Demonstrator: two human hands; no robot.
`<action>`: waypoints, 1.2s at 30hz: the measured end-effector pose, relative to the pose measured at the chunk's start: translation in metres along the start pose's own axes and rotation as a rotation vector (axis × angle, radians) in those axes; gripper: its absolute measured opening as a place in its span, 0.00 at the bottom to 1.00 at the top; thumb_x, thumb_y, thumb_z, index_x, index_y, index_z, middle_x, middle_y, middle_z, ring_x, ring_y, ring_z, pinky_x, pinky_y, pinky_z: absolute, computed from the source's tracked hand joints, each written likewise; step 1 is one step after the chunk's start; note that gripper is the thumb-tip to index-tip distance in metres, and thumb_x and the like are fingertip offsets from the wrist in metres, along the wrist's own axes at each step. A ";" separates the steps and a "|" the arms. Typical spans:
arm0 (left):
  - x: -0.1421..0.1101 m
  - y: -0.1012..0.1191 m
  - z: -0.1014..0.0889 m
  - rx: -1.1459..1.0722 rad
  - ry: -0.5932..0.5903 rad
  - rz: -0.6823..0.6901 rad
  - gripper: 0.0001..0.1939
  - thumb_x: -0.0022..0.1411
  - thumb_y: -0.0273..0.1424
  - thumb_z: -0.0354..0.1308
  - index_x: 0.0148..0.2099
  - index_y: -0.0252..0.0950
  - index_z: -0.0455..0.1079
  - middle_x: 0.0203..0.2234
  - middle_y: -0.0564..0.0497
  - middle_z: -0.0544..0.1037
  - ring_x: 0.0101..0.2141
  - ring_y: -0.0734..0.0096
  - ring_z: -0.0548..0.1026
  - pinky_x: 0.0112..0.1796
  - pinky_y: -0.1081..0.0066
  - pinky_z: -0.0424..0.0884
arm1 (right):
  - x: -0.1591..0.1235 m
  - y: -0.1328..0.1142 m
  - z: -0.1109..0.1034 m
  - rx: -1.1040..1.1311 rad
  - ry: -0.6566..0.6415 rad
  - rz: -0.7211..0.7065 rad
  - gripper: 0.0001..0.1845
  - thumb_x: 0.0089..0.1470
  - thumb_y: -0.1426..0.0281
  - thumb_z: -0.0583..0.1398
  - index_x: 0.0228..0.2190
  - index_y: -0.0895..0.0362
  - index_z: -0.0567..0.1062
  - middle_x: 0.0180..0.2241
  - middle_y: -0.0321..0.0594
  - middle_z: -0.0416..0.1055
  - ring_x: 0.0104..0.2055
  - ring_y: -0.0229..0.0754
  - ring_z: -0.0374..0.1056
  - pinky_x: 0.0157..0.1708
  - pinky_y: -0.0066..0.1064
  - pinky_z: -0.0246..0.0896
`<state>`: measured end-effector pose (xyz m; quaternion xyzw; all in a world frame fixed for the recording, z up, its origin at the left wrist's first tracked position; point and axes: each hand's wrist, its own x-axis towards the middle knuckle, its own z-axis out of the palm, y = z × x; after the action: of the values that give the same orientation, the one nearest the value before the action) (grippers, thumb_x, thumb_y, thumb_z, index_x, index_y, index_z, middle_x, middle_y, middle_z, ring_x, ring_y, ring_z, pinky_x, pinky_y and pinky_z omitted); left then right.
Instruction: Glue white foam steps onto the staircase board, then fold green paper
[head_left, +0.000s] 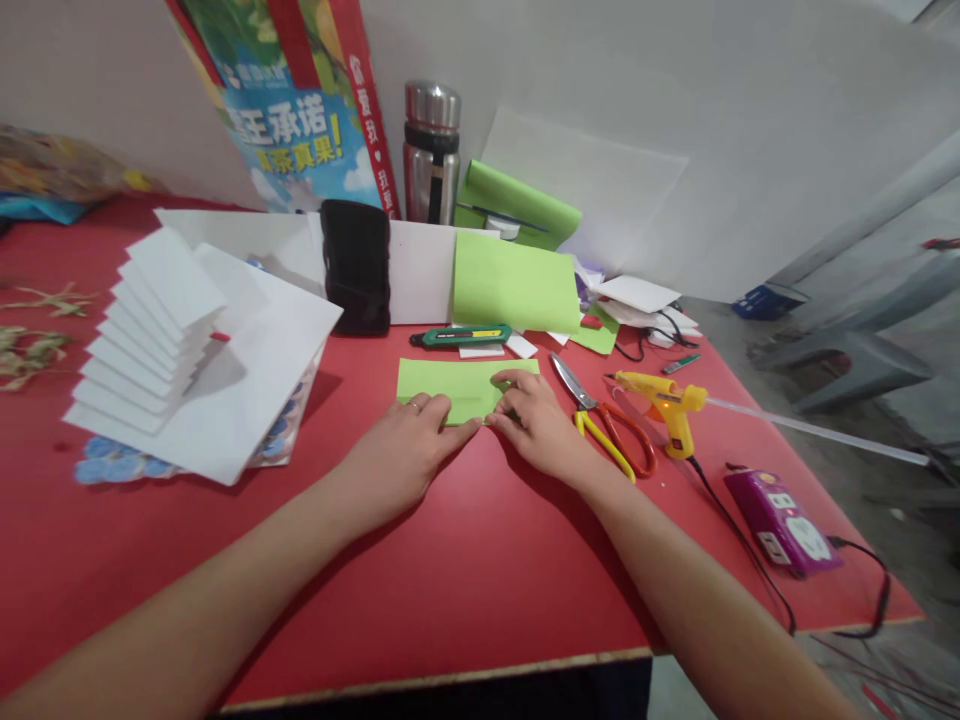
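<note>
1. While work is being done near its front edge, the red counter [442,600] is being covered at its back and sides by paper, tools and containers.
2. Toward the back left, a brightly printed bag [300,110] is being shown upright before the wall, with a steel flask [433,150] standing to its right.
3. At the left, a large white sheet [262,345] is being partly covered by a fan of white folded pieces [146,335].
4. Behind the work area, a bent green sheet [516,285] is being displayed, with a black wavy-edged slab [356,268] standing farther left.
5. On the near side of these, the left hand [405,440] is being laid over the left part of the green paper strip [420,378], fingers together; whether the edge is being pinched cannot be made out.
6. Over the strip's right part, the right hand [534,425] is being held with curled fingers, its thumb near the left thumb at the lower edge; its grip cannot be made out either.
7. By these hands the strip is being kept on the counter, just in front of a green utility knife [463,337].
8. To the right, a purple socket box [784,525], a yellow glue gun [664,400] and scissors [592,408] are being left untouched.
9. On the left hand, a ring [414,405] is being worn.
</note>
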<state>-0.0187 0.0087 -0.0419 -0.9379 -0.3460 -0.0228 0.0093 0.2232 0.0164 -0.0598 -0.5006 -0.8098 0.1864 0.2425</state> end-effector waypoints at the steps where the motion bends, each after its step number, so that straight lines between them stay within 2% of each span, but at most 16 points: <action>1: 0.000 0.001 0.000 -0.003 -0.003 0.000 0.31 0.69 0.20 0.46 0.71 0.44 0.65 0.40 0.42 0.70 0.40 0.54 0.69 0.39 0.59 0.65 | 0.000 0.000 0.000 0.000 0.001 0.002 0.08 0.67 0.67 0.61 0.33 0.54 0.71 0.59 0.52 0.68 0.61 0.55 0.62 0.60 0.54 0.61; 11: 0.005 0.005 0.000 -0.023 -0.055 -0.042 0.37 0.63 0.18 0.49 0.72 0.48 0.64 0.41 0.41 0.71 0.42 0.51 0.71 0.39 0.58 0.66 | -0.006 0.005 -0.005 -0.071 0.001 0.014 0.08 0.67 0.67 0.59 0.33 0.54 0.72 0.61 0.52 0.67 0.59 0.56 0.63 0.59 0.55 0.62; 16: 0.007 0.007 0.000 -0.022 -0.061 -0.048 0.37 0.65 0.18 0.47 0.72 0.49 0.64 0.41 0.41 0.71 0.43 0.49 0.72 0.41 0.56 0.67 | -0.008 0.009 -0.011 -0.147 -0.023 0.019 0.09 0.67 0.67 0.59 0.33 0.55 0.72 0.62 0.54 0.66 0.61 0.58 0.62 0.60 0.57 0.60; 21: 0.008 0.003 -0.003 -0.072 -0.074 -0.063 0.37 0.64 0.18 0.49 0.71 0.50 0.66 0.42 0.41 0.71 0.42 0.52 0.72 0.42 0.56 0.68 | -0.009 0.011 -0.013 -0.161 -0.030 0.015 0.09 0.67 0.67 0.59 0.32 0.54 0.72 0.63 0.53 0.66 0.60 0.58 0.63 0.59 0.59 0.61; 26: 0.006 -0.002 -0.003 -0.146 -0.038 -0.042 0.37 0.64 0.17 0.48 0.70 0.52 0.67 0.40 0.43 0.70 0.40 0.54 0.71 0.43 0.57 0.68 | -0.009 0.009 -0.014 -0.137 -0.032 0.012 0.09 0.66 0.67 0.59 0.32 0.54 0.72 0.63 0.51 0.66 0.60 0.57 0.63 0.60 0.57 0.61; 33: 0.008 0.000 -0.005 -0.038 -0.117 -0.043 0.41 0.63 0.16 0.47 0.72 0.52 0.63 0.41 0.42 0.70 0.40 0.53 0.70 0.40 0.58 0.67 | -0.011 0.009 -0.019 -0.221 -0.067 0.012 0.10 0.69 0.66 0.58 0.34 0.55 0.72 0.65 0.55 0.65 0.65 0.61 0.59 0.61 0.61 0.58; 36: 0.008 0.001 -0.005 -0.023 -0.110 -0.037 0.40 0.63 0.16 0.46 0.72 0.52 0.63 0.42 0.42 0.70 0.41 0.53 0.70 0.41 0.58 0.66 | -0.014 0.009 -0.019 -0.287 -0.051 0.012 0.11 0.70 0.66 0.56 0.35 0.55 0.73 0.67 0.54 0.63 0.67 0.62 0.56 0.60 0.63 0.57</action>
<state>-0.0121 0.0136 -0.0364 -0.9312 -0.3630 0.0245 -0.0211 0.2457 0.0081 -0.0521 -0.5300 -0.8312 0.0827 0.1466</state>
